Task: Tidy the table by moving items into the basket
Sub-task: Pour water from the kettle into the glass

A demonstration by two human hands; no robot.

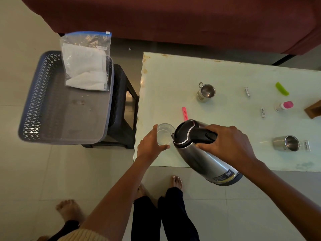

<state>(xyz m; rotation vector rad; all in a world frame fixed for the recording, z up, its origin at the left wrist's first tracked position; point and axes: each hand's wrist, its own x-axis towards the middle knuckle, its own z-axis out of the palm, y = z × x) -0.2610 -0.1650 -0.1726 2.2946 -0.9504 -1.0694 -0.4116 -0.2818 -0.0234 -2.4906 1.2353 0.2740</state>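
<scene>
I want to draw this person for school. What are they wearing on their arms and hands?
Nothing on the hands: the left hand and the right hand show no gloves, rings or watch. On the left arm, a cream ribbed knit sleeve begins near the elbow, leaving the forearm uncovered. The right arm has no sleeve as far as the picture shows.

You face a pale glass-topped table (pixel 173 75) with rust-stained edges, a long maroon sofa (pixel 173 18) beyond its far edge, a dark plastic stool (pixel 120 87) just off its left end, and glossy cream floor tiles (pixel 69 171) all around it.
</scene>
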